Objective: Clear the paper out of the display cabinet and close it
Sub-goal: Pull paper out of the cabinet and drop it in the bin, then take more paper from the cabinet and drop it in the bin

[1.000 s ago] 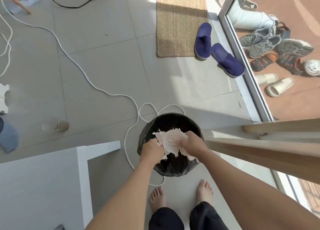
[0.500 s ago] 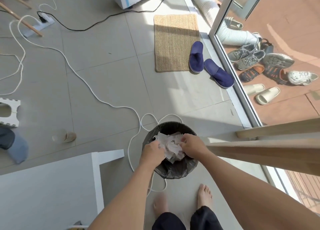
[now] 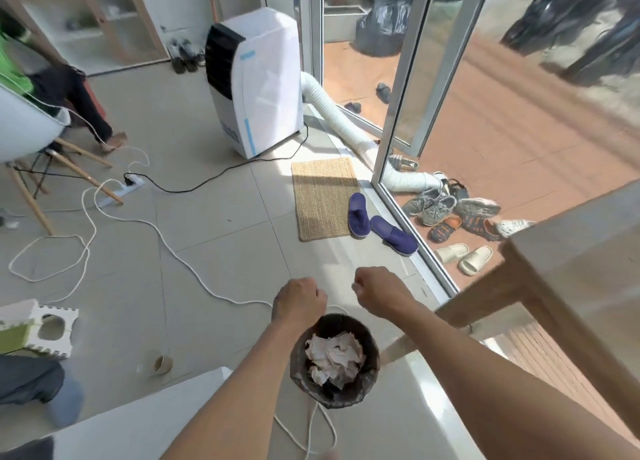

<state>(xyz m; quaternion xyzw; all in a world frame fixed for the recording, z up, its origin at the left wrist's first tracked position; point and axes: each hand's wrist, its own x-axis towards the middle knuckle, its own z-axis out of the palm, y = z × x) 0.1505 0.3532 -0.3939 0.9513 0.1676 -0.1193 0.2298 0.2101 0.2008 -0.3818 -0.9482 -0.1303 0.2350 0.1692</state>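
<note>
Crumpled white paper [image 3: 333,357] lies inside a small round bin with a black liner [image 3: 367,380] on the floor below me. My left hand [image 3: 298,302] hovers above the bin's far rim, fingers curled shut and holding nothing. My right hand [image 3: 379,291] is raised a little further right, also a loose empty fist. A glass-fronted display cabinet with a light wood frame [image 3: 110,26] stands against the far wall at upper left. A wooden frame edge [image 3: 540,286] juts in at right.
A white rope [image 3: 166,238] and a black cable trail across the tiled floor. A portable air conditioner [image 3: 256,85] and its hose stand by the open glass door. A woven mat [image 3: 322,198], blue slippers [image 3: 381,224], a white table [image 3: 138,421] and a chair [image 3: 27,127] surround me.
Both hands have let go of the paper, which now lies in the bin, and have lifted away from it. The view has tilted up toward the room.
</note>
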